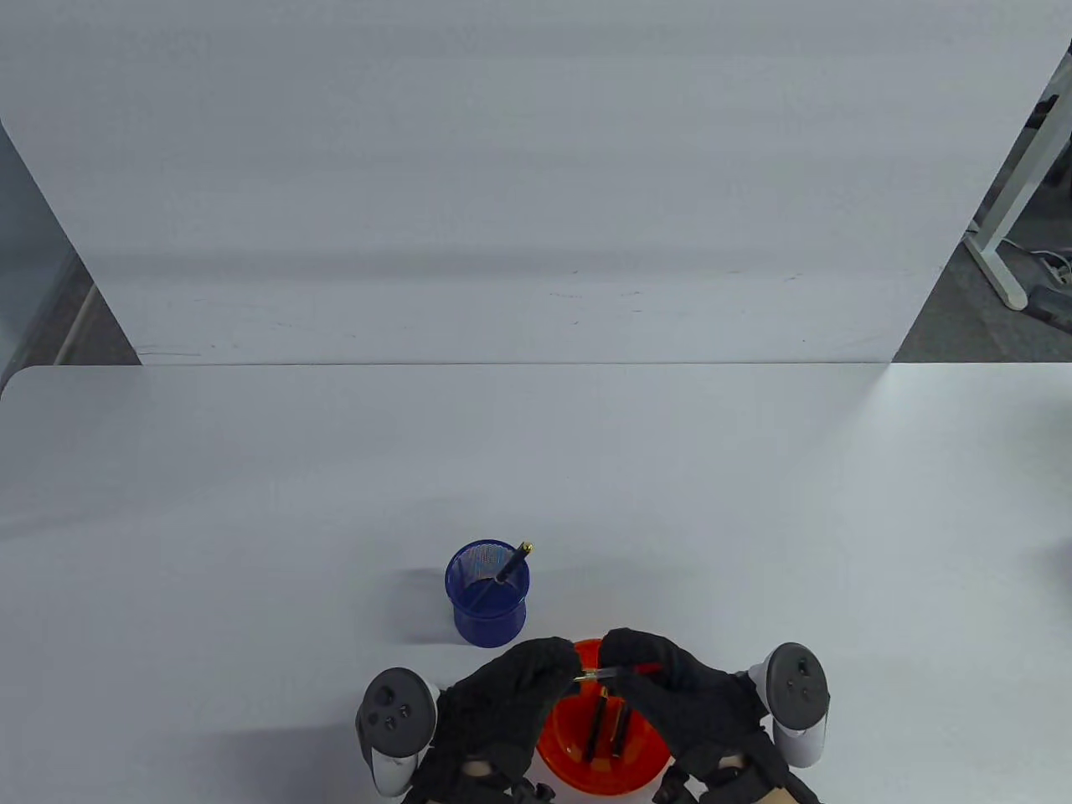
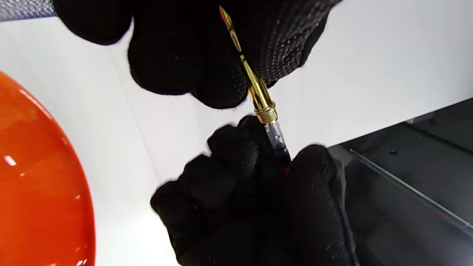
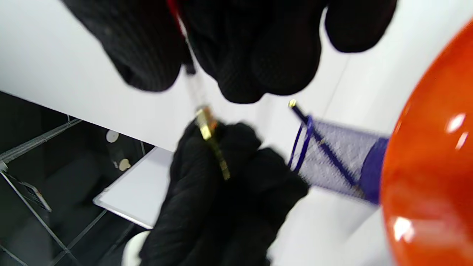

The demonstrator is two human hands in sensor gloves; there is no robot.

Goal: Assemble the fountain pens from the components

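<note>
Both hands hover over an orange bowl at the table's front edge, with a pen part held between them. My left hand pinches the gold nib section, also seen in the right wrist view. My right hand pinches the clear ink converter with a red end. The converter's tip sits at the gold threaded collar. Black pen parts lie in the bowl.
A blue mesh pen cup stands just behind the bowl to the left, with one dark pen with a gold end leaning in it. The cup also shows in the right wrist view. A white panel stands behind the table.
</note>
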